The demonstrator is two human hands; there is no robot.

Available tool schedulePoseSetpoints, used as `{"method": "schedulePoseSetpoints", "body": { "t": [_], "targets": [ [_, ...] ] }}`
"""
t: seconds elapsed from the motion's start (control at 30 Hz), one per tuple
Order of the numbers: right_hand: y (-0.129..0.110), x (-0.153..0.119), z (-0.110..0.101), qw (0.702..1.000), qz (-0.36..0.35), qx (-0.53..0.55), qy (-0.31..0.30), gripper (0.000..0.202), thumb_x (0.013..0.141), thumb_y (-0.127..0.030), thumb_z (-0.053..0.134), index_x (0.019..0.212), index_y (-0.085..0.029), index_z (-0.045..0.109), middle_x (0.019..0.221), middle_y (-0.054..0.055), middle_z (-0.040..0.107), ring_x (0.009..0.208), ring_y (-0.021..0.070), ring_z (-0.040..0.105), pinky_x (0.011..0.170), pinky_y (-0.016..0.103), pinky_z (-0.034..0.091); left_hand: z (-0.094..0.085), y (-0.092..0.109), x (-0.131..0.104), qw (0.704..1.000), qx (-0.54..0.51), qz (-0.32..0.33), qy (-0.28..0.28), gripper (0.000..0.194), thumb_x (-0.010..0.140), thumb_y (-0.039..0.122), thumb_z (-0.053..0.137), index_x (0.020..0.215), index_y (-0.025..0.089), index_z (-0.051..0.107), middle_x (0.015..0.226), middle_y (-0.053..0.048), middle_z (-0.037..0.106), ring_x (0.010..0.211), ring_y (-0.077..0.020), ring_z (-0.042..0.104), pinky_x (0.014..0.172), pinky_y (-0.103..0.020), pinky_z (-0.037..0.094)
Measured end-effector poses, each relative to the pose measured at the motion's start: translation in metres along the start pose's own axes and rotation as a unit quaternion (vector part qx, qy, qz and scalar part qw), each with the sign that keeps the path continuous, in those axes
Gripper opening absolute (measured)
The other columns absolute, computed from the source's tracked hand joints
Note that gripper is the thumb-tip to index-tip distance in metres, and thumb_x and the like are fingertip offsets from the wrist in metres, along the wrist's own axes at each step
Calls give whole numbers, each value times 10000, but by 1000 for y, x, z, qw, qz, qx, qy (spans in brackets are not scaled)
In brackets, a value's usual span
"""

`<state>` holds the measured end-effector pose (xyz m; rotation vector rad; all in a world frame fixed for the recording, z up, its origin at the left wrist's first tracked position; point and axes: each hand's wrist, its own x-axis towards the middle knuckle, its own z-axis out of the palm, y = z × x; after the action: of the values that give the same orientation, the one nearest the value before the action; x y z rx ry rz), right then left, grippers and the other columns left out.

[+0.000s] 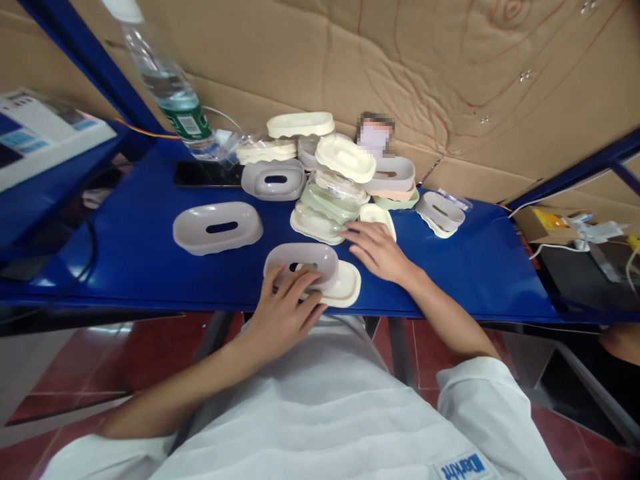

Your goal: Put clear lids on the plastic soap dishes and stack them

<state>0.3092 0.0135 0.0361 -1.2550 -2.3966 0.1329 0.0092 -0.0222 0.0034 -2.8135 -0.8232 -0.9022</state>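
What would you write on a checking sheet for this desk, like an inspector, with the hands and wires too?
Surface: blue tabletop, with oval pieces gathered mostly mid-table.
Job's things: front gray piece overlaps a cream piece; another gray piece sits to the left; a mixed pile stands behind.
Clutter: water bottle, tilted in view; flat dark object near its base.
Hands: left hand on the front gray piece; right hand at the pile's edge, contact unclear.
Cables: orange cable left; white cable right.
Surroundings: cardboard wall behind; red tiled floor below.
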Motion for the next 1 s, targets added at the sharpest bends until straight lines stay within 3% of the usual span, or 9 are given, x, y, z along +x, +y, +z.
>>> {"method": "schedulePoseSetpoints", "body": {
  "t": [0.03, 0.13, 0.23, 0.4, 0.57, 0.77, 1.0],
  "targets": [
    [-10, 1, 1, 999, -38, 8, -19, 503, 1154, -514, 436, 1556, -260, 602, 1599, 139, 579, 1474, 310, 526, 1201, 498, 401, 1, -4, -1, 1000, -7, -5, 16, 88, 1020, 200, 664, 1062, 191, 740, 1343, -150, 736, 1232, -323, 707, 1182, -590, 448],
    [-32, 1, 7, 991, -115, 3, -68, 683, 1066, -658, 580, 1605, -241, 549, 1677, 140, 502, 1555, 338, 429, 1249, 510, 383, 9, -14, -1, 998, -44, 25, 40, 310, 984, 34, 580, 1212, 197, 714, 1332, -128, 740, 1264, -270, 694, 1167, -484, 486],
    [-34, 0, 12, 990, -110, -24, -79, 613, 1063, -597, 631, 1553, -230, 604, 1626, 152, 558, 1541, 360, 435, 1241, 547, 394, 13, -21, -1, 997, -56, 42, 39, 486, 960, -19, 559, 1370, 225, 657, 1375, -118, 722, 1328, -265, 661, 1225, -509, 435],
    [-25, 1, 15, 993, -88, -19, -83, 429, 1097, -495, 605, 1433, -244, 698, 1524, 158, 636, 1492, 356, 501, 1189, 556, 442, 6, -34, -4, 997, -20, -61, 40, 434, 999, 232, 718, 1424, 274, 644, 1502, -155, 635, 1407, -340, 606, 1252, -628, 379],
    [-25, 3, 10, 993, -78, 15, -84, 419, 1089, -494, 621, 1438, -278, 700, 1526, 139, 646, 1493, 351, 514, 1182, 560, 446, 0, -50, -8, 992, -83, -93, -9, 305, 1019, 353, 704, 1306, 253, 731, 1463, -130, 666, 1463, -337, 566, 1209, -533, 501],
    [-7, 2, -10, 1000, 5, 22, -13, 390, 1144, -493, 483, 1309, -265, 753, 1314, 106, 773, 1273, 294, 690, 1110, 487, 494, 3, -50, -7, 991, -110, -72, -32, 334, 1038, 364, 679, 1347, 245, 719, 1515, -119, 645, 1507, -327, 531, 1226, -526, 498],
    [6, -1, -19, 995, 48, -33, 84, 371, 1138, -467, 500, 1207, -235, 781, 1227, 100, 800, 1174, 285, 722, 1028, 461, 504, 0, -49, -8, 990, -117, -82, 8, 328, 1054, 353, 660, 1355, 224, 686, 1612, -162, 513, 1500, -339, 518, 1224, -542, 492]
  ]
}}
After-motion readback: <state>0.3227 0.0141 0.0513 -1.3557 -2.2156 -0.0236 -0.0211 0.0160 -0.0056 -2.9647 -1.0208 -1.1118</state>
